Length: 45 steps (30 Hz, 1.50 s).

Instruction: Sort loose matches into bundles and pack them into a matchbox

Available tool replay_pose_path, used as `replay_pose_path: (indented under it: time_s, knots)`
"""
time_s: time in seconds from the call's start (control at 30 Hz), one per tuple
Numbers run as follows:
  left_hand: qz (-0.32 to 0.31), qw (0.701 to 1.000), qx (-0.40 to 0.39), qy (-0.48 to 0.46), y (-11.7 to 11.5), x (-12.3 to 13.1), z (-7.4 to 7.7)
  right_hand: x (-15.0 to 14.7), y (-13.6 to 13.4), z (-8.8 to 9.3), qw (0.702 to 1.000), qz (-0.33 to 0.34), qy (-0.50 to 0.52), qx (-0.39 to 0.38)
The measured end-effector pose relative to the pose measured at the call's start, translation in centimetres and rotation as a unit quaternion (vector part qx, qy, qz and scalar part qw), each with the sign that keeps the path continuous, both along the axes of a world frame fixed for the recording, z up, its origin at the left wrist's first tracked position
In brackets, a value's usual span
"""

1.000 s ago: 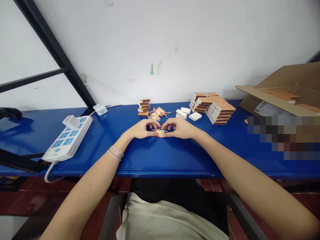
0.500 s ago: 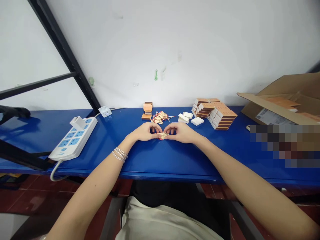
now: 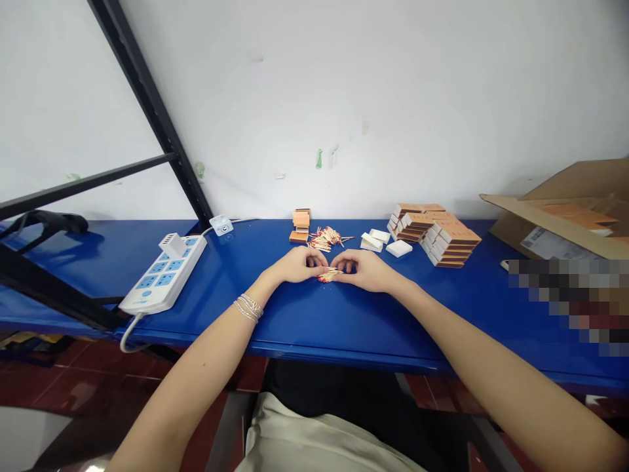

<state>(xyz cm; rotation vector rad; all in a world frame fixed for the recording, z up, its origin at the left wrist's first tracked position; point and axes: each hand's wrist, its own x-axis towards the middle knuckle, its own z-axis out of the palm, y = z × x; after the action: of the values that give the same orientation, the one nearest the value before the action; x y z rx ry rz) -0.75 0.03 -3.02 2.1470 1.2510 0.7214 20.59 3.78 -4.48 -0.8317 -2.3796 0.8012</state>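
Matches [image 3: 328, 275] between hands, boxes [image 3: 442, 233] behind right, power strip [image 3: 164, 272] left

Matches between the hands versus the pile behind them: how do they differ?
The held matches lie bunched, roughly parallel; the match pile is scattered, sticks pointing many ways. The held matches are pinched by the left hand and right hand; the match pile lies untouched on the table. The held matches look fewer than the match pile. Both show pale sticks, red heads.
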Motion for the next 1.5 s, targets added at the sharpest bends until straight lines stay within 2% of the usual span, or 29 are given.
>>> replay_pose_path:
  time_s: [0.37, 0.5, 0.57, 0.7, 0.77, 0.83, 0.93, 1.07, 1.2, 1.33, 1.5]
  knots:
    - [0.027, 1.0, -0.011, -0.001, 0.1, 0.4, -0.3, -0.2, -0.2, -0.2, 1.0, -0.015, 0.001, 0.023]
    - [0.01, 1.0, -0.008, -0.02, 0.3, 0.6, -0.3, -0.2, -0.5, -0.5, 0.999, -0.027, 0.001, 0.047]
    - [-0.002, 0.999, -0.04, -0.011, 0.7, 0.3, 0.1, -0.2, -0.6, -0.7, 0.998, -0.033, -0.003, 0.061]
    - [-0.079, 0.988, -0.129, 0.029, 1.2, -0.6, 1.6, -0.2, -0.3, -1.1, 0.996, -0.053, -0.032, 0.059]
    - [-0.107, 0.982, -0.145, 0.054, 1.2, -0.7, 2.1, -0.2, -0.1, -1.3, 0.996, -0.059, -0.045, 0.048]
    - [-0.105, 0.982, -0.123, 0.093, 1.1, -0.6, 2.1, -0.2, 0.1, -1.6, 0.995, -0.067, -0.05, 0.047]
    - [-0.091, 0.987, -0.045, 0.123, 0.9, -0.1, 1.3, -0.4, 0.4, -1.7, 0.993, -0.085, -0.071, 0.052]
    - [-0.083, 0.985, 0.023, 0.148, 0.9, -0.1, 0.4, -1.0, 1.7, -1.8, 0.994, -0.057, -0.087, 0.043]
    - [-0.088, 0.986, 0.045, 0.137, 0.9, -0.5, 0.3, -1.7, 2.9, -2.0, 0.996, -0.033, -0.083, 0.024]
    - [-0.086, 0.986, 0.059, 0.133, 0.7, -0.7, 0.2, -1.5, 2.9, -2.1, 0.996, -0.037, -0.084, 0.022]
    - [-0.094, 0.984, 0.067, 0.137, 0.5, -0.7, 0.3, -1.2, 2.4, -1.2, 0.996, -0.022, -0.082, -0.028]
